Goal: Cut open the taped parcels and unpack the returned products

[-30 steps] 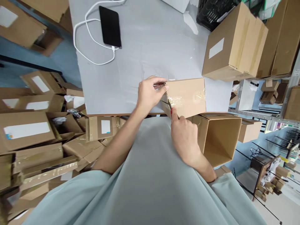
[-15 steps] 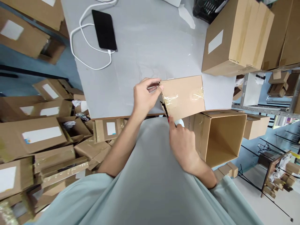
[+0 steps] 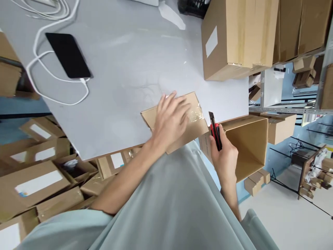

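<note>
A small cardboard box [image 3: 196, 130] with shiny clear tape at its right end lies at the near edge of the grey table [image 3: 125, 83], partly over the edge. My left hand [image 3: 170, 118] rests on top of it, fingers stretched out and slightly blurred. To the right of the box, apart from it, my right hand [image 3: 224, 152] is closed around a red and black box cutter [image 3: 215, 131]. The cutter's dark blade points away from me.
A black phone [image 3: 69, 55] on a white cable lies at the table's left. A large taped carton [image 3: 239, 34] stands at the right back. Beside the near right edge is an open carton [image 3: 249, 149]. Several cartons [image 3: 39, 180] are piled on the left below the table.
My left hand has moved from the box's left end onto its top. My right hand has drawn the box cutter away to the right. The box has turned, and the view has shifted.
</note>
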`<control>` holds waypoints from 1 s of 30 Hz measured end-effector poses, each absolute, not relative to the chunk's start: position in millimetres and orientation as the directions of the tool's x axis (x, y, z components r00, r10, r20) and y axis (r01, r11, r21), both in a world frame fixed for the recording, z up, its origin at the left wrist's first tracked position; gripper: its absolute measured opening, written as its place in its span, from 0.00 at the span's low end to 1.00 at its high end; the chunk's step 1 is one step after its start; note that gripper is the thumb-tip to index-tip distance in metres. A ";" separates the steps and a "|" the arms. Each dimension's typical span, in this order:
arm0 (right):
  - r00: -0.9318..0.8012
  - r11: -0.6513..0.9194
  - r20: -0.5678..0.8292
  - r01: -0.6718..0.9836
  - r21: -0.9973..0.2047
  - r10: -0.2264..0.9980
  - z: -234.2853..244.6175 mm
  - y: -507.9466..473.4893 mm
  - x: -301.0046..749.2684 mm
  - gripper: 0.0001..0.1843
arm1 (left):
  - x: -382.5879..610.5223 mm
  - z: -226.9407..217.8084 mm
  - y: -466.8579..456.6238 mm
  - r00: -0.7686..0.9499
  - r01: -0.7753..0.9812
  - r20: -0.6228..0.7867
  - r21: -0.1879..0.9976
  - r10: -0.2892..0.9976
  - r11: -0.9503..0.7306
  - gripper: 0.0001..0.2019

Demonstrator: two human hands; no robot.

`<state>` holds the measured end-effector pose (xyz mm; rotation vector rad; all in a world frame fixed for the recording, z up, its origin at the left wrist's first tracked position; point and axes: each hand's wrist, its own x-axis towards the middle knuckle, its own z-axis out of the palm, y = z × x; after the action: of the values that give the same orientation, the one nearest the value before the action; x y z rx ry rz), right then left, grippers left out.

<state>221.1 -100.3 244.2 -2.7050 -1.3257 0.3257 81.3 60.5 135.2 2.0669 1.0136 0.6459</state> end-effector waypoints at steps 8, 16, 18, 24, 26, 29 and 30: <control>0.473 -0.521 -0.298 0.847 -0.104 0.829 224.7 -69.7 230.7 0.27 | 105.1 120.4 52.9 0.601 0.488 0.093 0.744 0.794 -0.457 0.14; 0.503 -0.536 -0.383 0.844 0.024 0.775 214.9 -41.5 229.2 0.27 | 101.7 116.8 52.2 0.585 0.476 0.108 0.757 0.804 -0.448 0.14; 0.525 -0.548 -0.396 0.834 0.064 0.753 214.2 -40.5 225.8 0.28 | 101.2 115.3 52.2 0.584 0.470 0.114 0.760 0.804 -0.449 0.14; 0.565 -0.552 -0.452 0.815 0.176 0.690 219.0 -34.6 213.7 0.29 | 100.3 112.8 52.7 0.586 0.465 0.130 0.755 0.800 -0.463 0.13; 0.575 -0.534 -0.461 0.813 0.232 0.676 220.9 -28.8 210.2 0.31 | 100.7 112.8 52.9 0.584 0.466 0.133 0.753 0.801 -0.465 0.13; 0.572 -0.488 -0.469 0.820 0.300 0.673 225.0 -18.8 205.9 0.36 | 101.2 112.6 52.7 0.578 0.461 0.140 0.757 0.804 -0.463 0.13; 0.568 -0.474 -0.478 0.823 0.314 0.670 227.4 -16.1 204.8 0.37 | 101.3 112.4 52.4 0.575 0.458 0.143 0.760 0.806 -0.461 0.13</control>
<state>204.8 -16.1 227.4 -3.2172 -1.6785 0.5552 101.3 52.4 112.4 2.1206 1.0033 0.6514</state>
